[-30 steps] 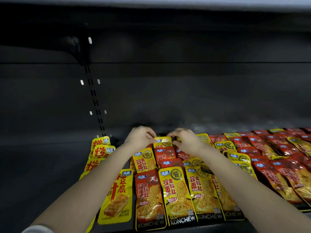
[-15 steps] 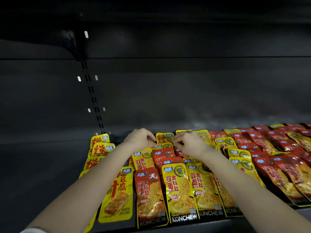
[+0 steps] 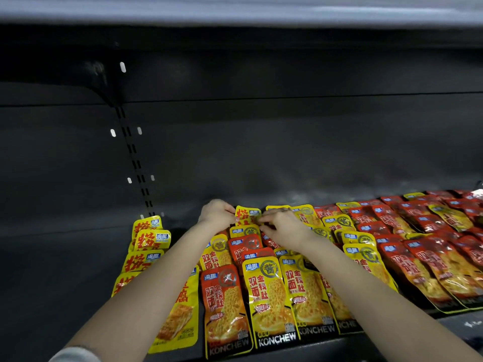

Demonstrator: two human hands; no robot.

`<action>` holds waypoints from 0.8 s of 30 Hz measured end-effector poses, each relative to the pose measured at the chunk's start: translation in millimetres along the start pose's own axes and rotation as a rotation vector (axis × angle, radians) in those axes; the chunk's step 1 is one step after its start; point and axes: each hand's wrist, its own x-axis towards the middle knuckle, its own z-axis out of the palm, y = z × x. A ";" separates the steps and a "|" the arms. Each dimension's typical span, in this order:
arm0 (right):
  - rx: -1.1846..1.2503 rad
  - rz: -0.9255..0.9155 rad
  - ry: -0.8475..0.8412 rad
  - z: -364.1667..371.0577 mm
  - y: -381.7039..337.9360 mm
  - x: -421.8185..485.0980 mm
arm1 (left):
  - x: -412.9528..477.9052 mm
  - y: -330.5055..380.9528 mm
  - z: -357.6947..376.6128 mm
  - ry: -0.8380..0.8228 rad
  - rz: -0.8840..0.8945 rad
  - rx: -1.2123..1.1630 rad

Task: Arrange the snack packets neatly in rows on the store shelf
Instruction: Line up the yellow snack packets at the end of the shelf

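Head view: a dark store shelf (image 3: 65,270) is filling the frame, and a slotted upright (image 3: 132,155) is running down its back panel at about ten o'clock from the hands. At eight o'clock from the left hand, a column of yellow packets with red characters (image 3: 153,240) is lying overlapped like shingles, heading toward the shelf's front edge. At three o'clock of that column's near end, a larger yellow tofu packet (image 3: 180,312) is lying flat, partly hidden under the left forearm (image 3: 146,291), whose pale cuff (image 3: 75,355) is showing at the bottom edge.

The left hand (image 3: 218,214) is reaching to the back of the shelf, its fingers curled and pinching the left edge of a small yellow packet (image 3: 247,214) at the far end of the middle rows. Whether that packet is lifted or lying on the ones below cannot be told. At four o'clock of it, the right hand (image 3: 283,227) is pinching its lower right edge with curled fingertips, so both hands are gripping the same packet.

At six o'clock from the hands, overlapped rows are running toward the camera. They are ending at the front edge in an orange-red packet (image 3: 224,307), a yellow KONCHEW packet (image 3: 269,301) and a second yellow packet (image 3: 305,291), side by side and touching. The right forearm (image 3: 360,304) is crossing above the next row. At three o'clock of it, a row of yellow round-badge packets (image 3: 366,259) is lying overlapped, and beyond it red packets (image 3: 423,257) are lying in overlapping rows out to the right edge, several of them tilted.
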 end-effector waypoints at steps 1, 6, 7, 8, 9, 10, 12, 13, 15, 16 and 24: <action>0.012 0.030 0.000 -2.1 -1.3 -0.9 | 1.5 -0.1 -0.8 0.002 -0.013 -0.064; 0.248 0.114 0.145 -13.3 -5.0 -1.7 | -5.0 9.4 -14.7 0.002 -0.079 -0.522; 0.310 0.131 0.160 -16.9 -6.0 0.2 | -7.7 11.8 -18.4 0.015 -0.068 -0.576; 0.377 0.141 0.167 -21.4 -8.3 1.6 | -10.4 14.5 -22.0 0.034 -0.046 -0.615; 0.427 0.150 0.165 -25.4 -10.5 3.4 | -13.5 17.9 -25.5 0.055 -0.018 -0.643; 0.452 0.145 0.165 -28.5 -12.7 5.4 | -16.2 21.2 -28.8 0.073 0.013 -0.676; 0.430 0.109 0.192 -33.7 -19.7 8.6 | -22.4 28.0 -35.3 0.108 0.076 -0.760; 0.407 0.084 0.223 -35.8 -24.2 10.2 | -25.9 31.1 -39.2 0.127 0.100 -0.794; 0.407 0.046 0.293 -39.6 -33.6 14.2 | -31.8 34.6 -48.4 0.163 0.135 -0.834; 0.431 0.026 0.317 -41.2 -38.8 16.5 | -34.4 34.7 -53.8 0.183 0.145 -0.839; 0.479 -0.074 0.239 -22.6 -89.9 36.4 | -57.5 -13.1 -99.7 0.332 0.164 -0.724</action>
